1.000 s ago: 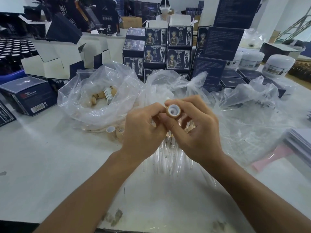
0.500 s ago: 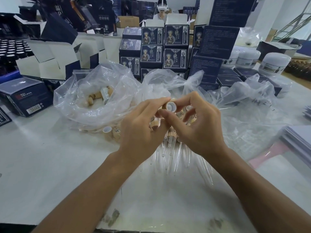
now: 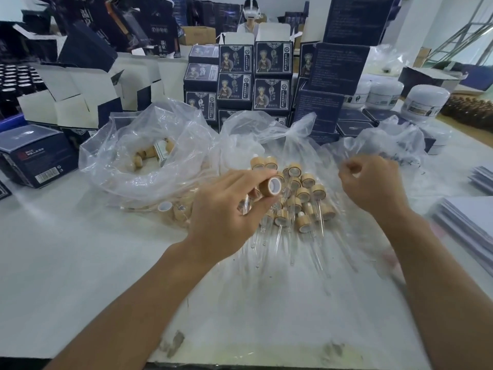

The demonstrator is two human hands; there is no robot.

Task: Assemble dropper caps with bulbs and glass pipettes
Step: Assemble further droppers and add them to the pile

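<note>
Head view shows the hands have parted since half a second ago: the left hand (image 3: 226, 209) alone now pinches the round bamboo-sleeved dropper cap with its white inner liner (image 3: 270, 186), holding it above the heap of finished bamboo caps with clear glass pipettes (image 3: 296, 206). The right hand (image 3: 373, 185) has swung right over the crinkled clear plastic bag (image 3: 394, 145), fingers curled; whether it grips anything I cannot tell. Likely it is fetching the next part.
</note>
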